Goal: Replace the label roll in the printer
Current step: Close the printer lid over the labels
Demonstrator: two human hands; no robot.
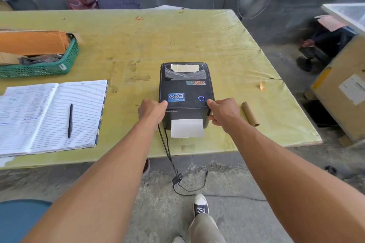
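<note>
Xprinter label printer (185,92) sits near the front edge of the desk (197,41), lid down; white label strip (187,128) hangs out of the front slot; blue ring button (201,98) is lit. Left hand (151,111) is clamped on the front-left corner, thumb on the lid top, fingers wrapped down the side; right hand (224,113) mirrors it on the front-right corner. Bare cardboard core (249,113) lies on the desk just right of the right hand; my read is the old roll is out and the lid is being pressed home. Can't read the roll inside through the taped lid window.

Handling: rigid plastic shell, probably light to moderate; the smooth sides could skate on the desk cover if shoved; press straight down at both front corners. Release latches likely sit on the sides there, but I can't see them. Power cable (167,150) drops off the desk edge; it's a snag risk if the body gets lifted. The label strip is thin paper and tears easily; pull it straight out, not sideways. The core is hollow card and crushes if squeezed.
</note>
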